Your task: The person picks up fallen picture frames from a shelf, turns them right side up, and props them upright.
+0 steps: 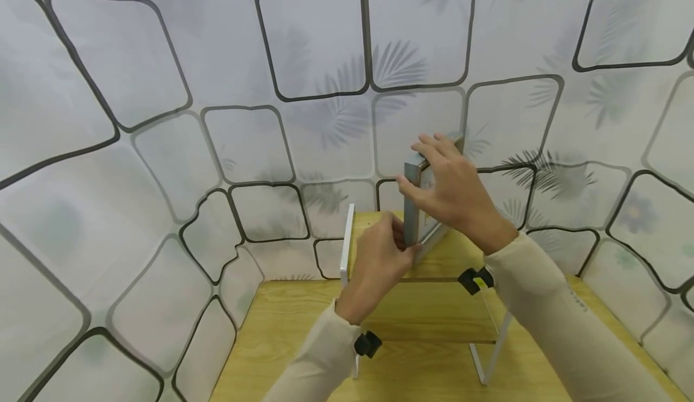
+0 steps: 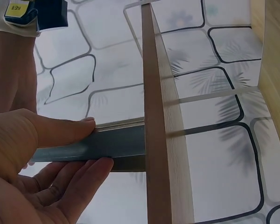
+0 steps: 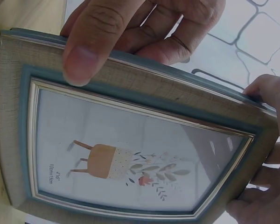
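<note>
A picture frame [image 1: 412, 209] stands upright on the top board of a small wooden shelf rack [image 1: 455, 251]. It has a blue-grey edge, a beige textured border and a print of a potted plant [image 3: 102, 161]. My left hand [image 1: 376, 263] pinches its side edge near the bottom, thumb [image 3: 86, 60] on the front border and fingers behind. My right hand [image 1: 455, 194] grips the frame higher up, fingers over the top and thumb on the side edge. In the left wrist view the blue-grey edge [image 2: 116, 142] passes between left thumb and fingers, close to the board's brown edge [image 2: 156, 140].
Below the top board is a lower board [image 1: 434, 311], carried by white metal legs [image 1: 488, 354]. The rack stands on a wood-grain tabletop [image 1: 282, 317]. Patterned white sheeting [image 1: 325, 143] surrounds the table at the back and both sides.
</note>
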`<state>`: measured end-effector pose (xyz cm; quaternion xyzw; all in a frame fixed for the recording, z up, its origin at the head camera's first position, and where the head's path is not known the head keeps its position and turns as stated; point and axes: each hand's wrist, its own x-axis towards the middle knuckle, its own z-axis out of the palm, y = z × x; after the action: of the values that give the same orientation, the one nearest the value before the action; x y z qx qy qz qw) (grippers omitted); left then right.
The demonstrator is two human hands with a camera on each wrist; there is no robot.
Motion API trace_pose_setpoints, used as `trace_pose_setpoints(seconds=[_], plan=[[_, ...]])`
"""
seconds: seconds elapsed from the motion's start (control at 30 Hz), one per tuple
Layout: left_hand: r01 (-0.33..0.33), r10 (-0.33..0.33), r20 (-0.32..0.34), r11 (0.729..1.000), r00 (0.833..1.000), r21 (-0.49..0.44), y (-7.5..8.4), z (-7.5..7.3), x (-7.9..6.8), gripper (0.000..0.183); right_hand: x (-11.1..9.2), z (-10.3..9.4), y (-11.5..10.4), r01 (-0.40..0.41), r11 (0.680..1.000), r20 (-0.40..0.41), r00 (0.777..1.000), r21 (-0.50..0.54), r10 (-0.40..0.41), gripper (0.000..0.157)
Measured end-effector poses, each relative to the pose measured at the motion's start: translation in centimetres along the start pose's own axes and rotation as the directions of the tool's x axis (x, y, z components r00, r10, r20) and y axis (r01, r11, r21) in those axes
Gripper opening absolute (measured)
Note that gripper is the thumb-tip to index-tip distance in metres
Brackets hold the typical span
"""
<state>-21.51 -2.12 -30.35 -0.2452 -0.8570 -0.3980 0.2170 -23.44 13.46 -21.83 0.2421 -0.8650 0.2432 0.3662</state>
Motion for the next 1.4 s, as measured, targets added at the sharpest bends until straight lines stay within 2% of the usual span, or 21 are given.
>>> trace_pose_setpoints(seconds=[0.23, 0.6, 0.9, 1.13, 1.33, 1.4], plan=[[-0.032, 0.032, -0.025, 0.999, 0.999, -0.001, 0.5, 0.8, -0.3, 0.027, -0.3, -0.2, 0.7, 0.018, 0.998, 0.019, 1.000, 0.064, -0.019, 0.055], [-0.081, 0.087, -0.077, 0.993, 0.993, 0.081, 0.9, 1.6, -0.9, 0.029, -0.5, -0.1, 1.9, 0.095, 0.991, 0.018, 0.995, 0.096, -0.097, 0.052], [-0.132, 0.136, -0.078, 0.990, 0.988, 0.051, 1.3, 2.1, -0.9, 0.022, -0.5, -0.4, 3.0, 0.113, 0.981, 0.035, 0.992, 0.157, -0.120, 0.050], [-0.178, 0.181, -0.053, 0.982, 0.982, 0.058, 1.5, 2.5, -1.0, 0.019, -0.3, -0.4, 3.7, 0.118, 0.968, 0.044, 0.990, 0.223, -0.131, 0.049], [-0.235, 0.237, -0.027, 0.969, 0.971, 0.077, 1.5, 2.3, -1.2, 0.022, 0.0, -0.1, 4.0, 0.152, 0.955, 0.033, 0.986, 0.255, -0.166, 0.048], [-0.251, 0.255, -0.044, 0.965, 0.966, 0.076, 1.3, 2.2, -1.3, 0.019, 0.0, -0.1, 4.2, 0.161, 0.953, 0.030, 0.984, 0.258, -0.174, 0.046]])
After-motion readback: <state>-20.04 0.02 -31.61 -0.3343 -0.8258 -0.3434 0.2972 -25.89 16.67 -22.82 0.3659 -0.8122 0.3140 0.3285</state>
